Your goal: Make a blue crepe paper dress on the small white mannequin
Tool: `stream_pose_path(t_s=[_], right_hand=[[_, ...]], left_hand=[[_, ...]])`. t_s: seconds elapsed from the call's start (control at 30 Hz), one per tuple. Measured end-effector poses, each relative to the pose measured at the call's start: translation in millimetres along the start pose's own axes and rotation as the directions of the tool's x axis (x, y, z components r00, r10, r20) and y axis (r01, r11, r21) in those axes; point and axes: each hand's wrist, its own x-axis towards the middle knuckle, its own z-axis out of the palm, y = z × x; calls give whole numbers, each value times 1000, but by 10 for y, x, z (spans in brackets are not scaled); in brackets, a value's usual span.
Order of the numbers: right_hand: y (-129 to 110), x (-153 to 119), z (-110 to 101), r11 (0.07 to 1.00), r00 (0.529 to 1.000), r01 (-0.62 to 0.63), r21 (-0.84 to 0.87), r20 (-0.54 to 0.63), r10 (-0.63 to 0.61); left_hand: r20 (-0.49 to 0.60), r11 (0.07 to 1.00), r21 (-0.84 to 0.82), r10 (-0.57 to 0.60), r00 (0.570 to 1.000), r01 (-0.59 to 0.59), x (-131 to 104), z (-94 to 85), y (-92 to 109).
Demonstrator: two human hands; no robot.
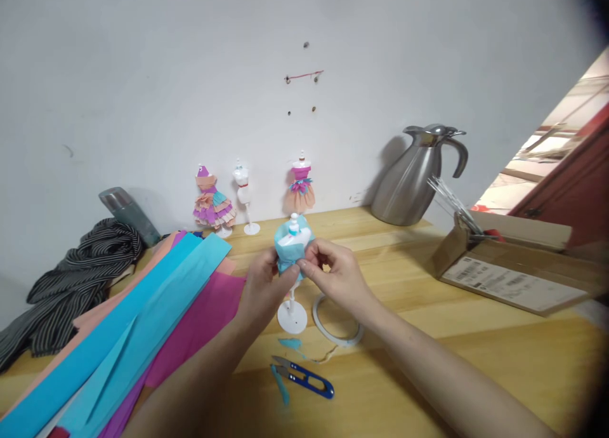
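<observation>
A small white mannequin stand (pixel 292 317) stands upright in front of me, its torso wrapped in light blue crepe paper (pixel 289 252). My left hand (pixel 266 276) closes on the paper at the left of the waist. From the right, my right hand (pixel 330 266) pinches the same paper, the thumbs nearly meeting at the front. Just right of the base lies a white ring-shaped roll of tape (pixel 328 333). Blue-handled thread snips (pixel 304 378) rest nearer to me, beside light blue paper scraps (pixel 290 343).
Crepe paper sheets (pixel 143 324) and a striped cloth (pixel 90 273) cover the left. Along the wall stand two dressed mannequins (pixel 214 203) (pixel 301 184), a bare one (pixel 243 193) and a bottle (pixel 130 216). At right are a steel jug (pixel 412 178) and an open cardboard box (pixel 514 279).
</observation>
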Motion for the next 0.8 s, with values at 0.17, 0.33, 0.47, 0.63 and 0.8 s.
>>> stream_pose_path(t_s=[0.17, 0.33, 0.47, 0.63, 0.8], right_hand=[[99, 97, -174, 996, 969, -20, 91, -242, 41], [321, 245, -200, 798, 872, -452, 399, 11, 489], [360, 252, -146, 446, 714, -694, 565, 457, 530], [256, 166, -106, 568, 876, -476, 671, 304, 374], [120, 87, -29, 786, 954, -299, 542, 158, 254]], left_hand=[[-88, 998, -14, -58, 994, 57, 24, 3, -3], [-164, 996, -77, -66, 984, 54, 75, -6, 0], [-174, 993, -100, -83, 981, 66, 84, -9, 11], [-185, 996, -73, -65, 981, 52, 91, -15, 7], [-176, 998, -41, -49, 983, 42, 71, -7, 26]])
